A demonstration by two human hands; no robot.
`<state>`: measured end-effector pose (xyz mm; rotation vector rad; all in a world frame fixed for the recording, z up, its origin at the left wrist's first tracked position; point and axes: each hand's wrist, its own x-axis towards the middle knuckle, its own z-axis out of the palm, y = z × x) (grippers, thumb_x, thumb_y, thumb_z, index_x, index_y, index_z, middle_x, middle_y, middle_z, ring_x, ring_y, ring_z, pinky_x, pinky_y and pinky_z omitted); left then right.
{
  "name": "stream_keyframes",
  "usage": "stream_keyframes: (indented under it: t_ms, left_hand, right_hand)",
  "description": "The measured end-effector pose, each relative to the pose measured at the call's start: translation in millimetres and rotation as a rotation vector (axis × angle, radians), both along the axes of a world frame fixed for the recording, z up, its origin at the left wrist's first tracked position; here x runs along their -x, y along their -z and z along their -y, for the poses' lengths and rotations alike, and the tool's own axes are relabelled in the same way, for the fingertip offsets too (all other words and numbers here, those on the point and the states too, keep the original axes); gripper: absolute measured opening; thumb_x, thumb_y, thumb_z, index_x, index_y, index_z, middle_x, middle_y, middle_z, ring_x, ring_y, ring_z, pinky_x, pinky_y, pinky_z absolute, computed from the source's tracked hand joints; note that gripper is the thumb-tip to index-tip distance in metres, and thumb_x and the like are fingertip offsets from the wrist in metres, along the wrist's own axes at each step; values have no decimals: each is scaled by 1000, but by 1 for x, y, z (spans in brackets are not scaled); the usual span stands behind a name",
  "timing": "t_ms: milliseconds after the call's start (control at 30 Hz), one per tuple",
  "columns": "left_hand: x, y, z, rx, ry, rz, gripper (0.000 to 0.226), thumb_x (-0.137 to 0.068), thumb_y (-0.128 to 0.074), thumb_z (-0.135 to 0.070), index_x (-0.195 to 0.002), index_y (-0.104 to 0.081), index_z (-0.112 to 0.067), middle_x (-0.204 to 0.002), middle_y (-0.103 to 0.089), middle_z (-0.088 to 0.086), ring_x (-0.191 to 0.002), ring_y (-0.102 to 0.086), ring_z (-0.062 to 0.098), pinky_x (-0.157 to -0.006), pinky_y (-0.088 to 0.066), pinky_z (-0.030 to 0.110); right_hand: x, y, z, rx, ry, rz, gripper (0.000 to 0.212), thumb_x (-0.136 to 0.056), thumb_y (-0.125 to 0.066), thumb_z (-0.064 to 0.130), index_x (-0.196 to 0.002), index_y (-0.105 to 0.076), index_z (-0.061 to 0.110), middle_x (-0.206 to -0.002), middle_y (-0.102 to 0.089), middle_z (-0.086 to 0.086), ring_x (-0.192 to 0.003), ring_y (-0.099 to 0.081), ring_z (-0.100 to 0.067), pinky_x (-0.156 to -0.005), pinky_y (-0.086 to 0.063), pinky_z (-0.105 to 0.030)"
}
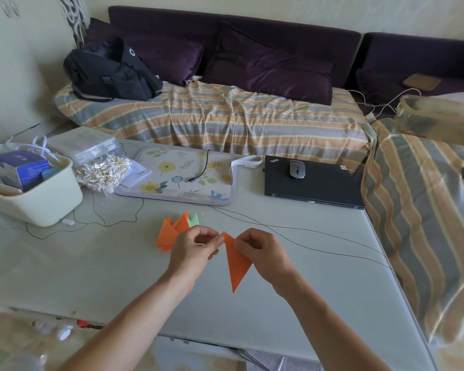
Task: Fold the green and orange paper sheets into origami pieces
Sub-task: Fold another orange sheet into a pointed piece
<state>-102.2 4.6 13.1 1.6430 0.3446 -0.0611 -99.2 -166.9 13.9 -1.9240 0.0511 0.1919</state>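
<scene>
Your left hand (192, 251) hides part of the pile of folded orange paper pieces (169, 235) behind it, so you cannot count them. Only a small corner of the folded light green paper piece (193, 220) peeks out at the back of that pile. The tip of the pointed orange paper triangle (236, 262) is tucked under your fingers, so you cannot see the fold there.

The near part of the pale grey table (118, 277) is bare and gives you lots of room. Its right edge runs close to the striped orange and grey bed cover (426, 223). Thin black cables (319, 238) cross the table just behind your hands. The closed black laptop (312, 184) with a grey mouse (296, 169) on it sits well back on the right. The cream plastic tub (42, 199) sits at the far left.

Your left hand is curled, with the thumb and fingers pinching the top corner of the orange triangle. Your right hand (263, 253) is curled too and grips the triangle's upper right edge. You hold the triangle up above the table, its long point hanging down, near the pile.
</scene>
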Motion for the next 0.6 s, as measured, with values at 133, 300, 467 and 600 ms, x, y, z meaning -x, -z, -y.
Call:
stream_keyframes:
  t_ms: [133,300,467,600]
  left_hand:
    - [1,1,-1,-139,-14,37,8,-82,-84,-20,-81,-76,-18,-68,-72,-4,-59,-64,6,-64,-52,23]
    - [2,0,1,-79,22,20,2,-86,-81,-20,-85,-80,-22,-75,-78,-5,-66,-71,8,-69,-55,24]
    - [3,-2,4,-33,53,12,7,-85,-81,-23,-86,-80,-16,-77,-78,2,-67,-69,8,-70,-55,22]
    - [2,-2,4,-33,78,-3,9,-88,-78,-22,-84,-80,-14,-75,-76,1,-67,-68,8,-72,-54,25]
  right_hand:
    - [0,1,-2,35,-7,24,14,-91,-70,22,-78,-71,24,-72,-70,8,-66,-59,-6,-63,-46,-22]
    - [1,2,-2,42,-12,37,12,-91,-70,22,-78,-71,22,-75,-71,4,-66,-56,-7,-62,-44,-24]
    - [1,1,-2,60,-24,37,13,-90,-70,21,-77,-71,23,-73,-70,6,-64,-56,-5,-62,-43,-20]
    - [2,1,-3,66,-32,19,14,-92,-69,23,-78,-70,23,-74,-69,9,-65,-56,-5,-61,-43,-18]
